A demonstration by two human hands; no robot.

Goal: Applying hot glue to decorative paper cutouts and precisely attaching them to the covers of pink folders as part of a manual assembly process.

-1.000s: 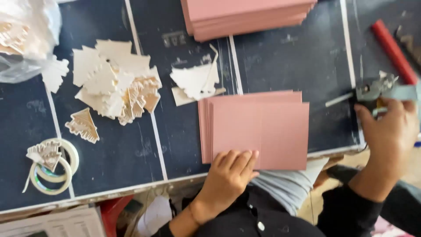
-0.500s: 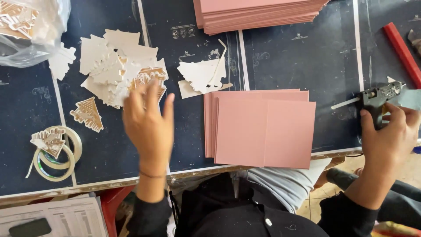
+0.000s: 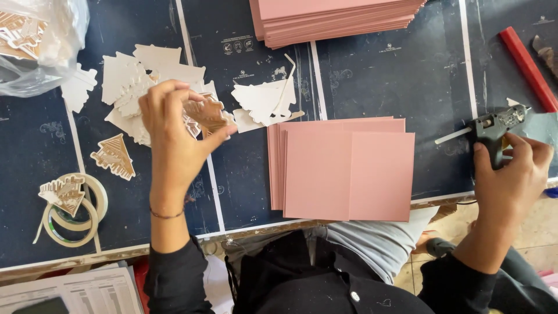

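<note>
Since half a second ago the left hand (image 3: 174, 131) has closed on one of the tree-shaped card cutouts (image 3: 208, 113) and lifted it off the heap of cutouts (image 3: 136, 87), where before it only hovered flat over that heap with fingers spread; so a piece is now picked and in hand. That arm reaches forward from the black sleeve, wrist bent a little, thumb and fingertips pinched on the cutout, its brown printed face turned toward the camera. Between the two hands lies the short pile of pink cards (image 3: 346, 168), fanned slightly at its left edge, with a taller pink stack (image 3: 337, 20) beyond it. The right hand (image 3: 511, 180) stays at the table's near edge, fingers wrapped round the grip of the black glue gun (image 3: 494, 131), whose nozzle points left toward the pink cards. Left of the left hand lie a single cutout (image 3: 114, 156) and two rolls of tape (image 3: 72, 212).
</note>
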